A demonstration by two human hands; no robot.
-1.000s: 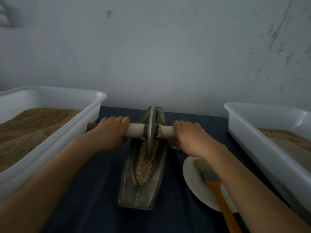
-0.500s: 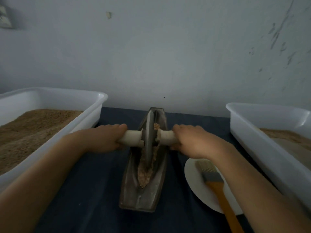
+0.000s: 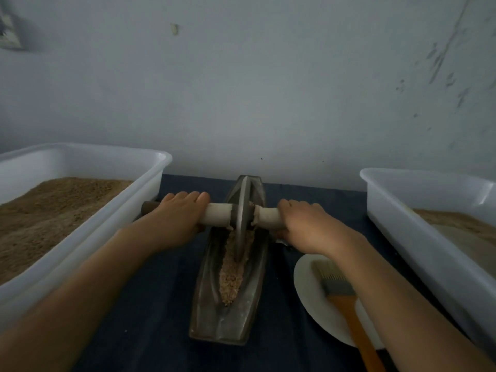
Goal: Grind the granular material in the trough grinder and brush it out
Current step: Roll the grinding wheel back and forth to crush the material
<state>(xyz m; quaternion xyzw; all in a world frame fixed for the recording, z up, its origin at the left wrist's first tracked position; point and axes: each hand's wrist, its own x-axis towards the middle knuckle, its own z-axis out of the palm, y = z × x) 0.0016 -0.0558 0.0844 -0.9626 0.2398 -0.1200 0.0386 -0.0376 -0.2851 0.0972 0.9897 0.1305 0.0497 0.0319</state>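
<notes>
A dark metal boat-shaped trough grinder lies lengthwise on the dark cloth, straight ahead. Its metal wheel stands in the far half of the trough on a pale axle handle. My left hand grips the handle's left side and my right hand grips its right side. Tan granular material fills the groove on the near side of the wheel. A brush with pale bristles and an orange handle lies on a white plate, partly under my right forearm.
A white tub heaped with brown granules stands at the left. A second white tub, with a shallower layer of brown material, stands at the right. A pale wall rises close behind the trough's far end.
The wheel rolled toward me half a second ago and has now rolled back toward the far end, leaving the material exposed in the near groove. Both hands stayed on the handle.
</notes>
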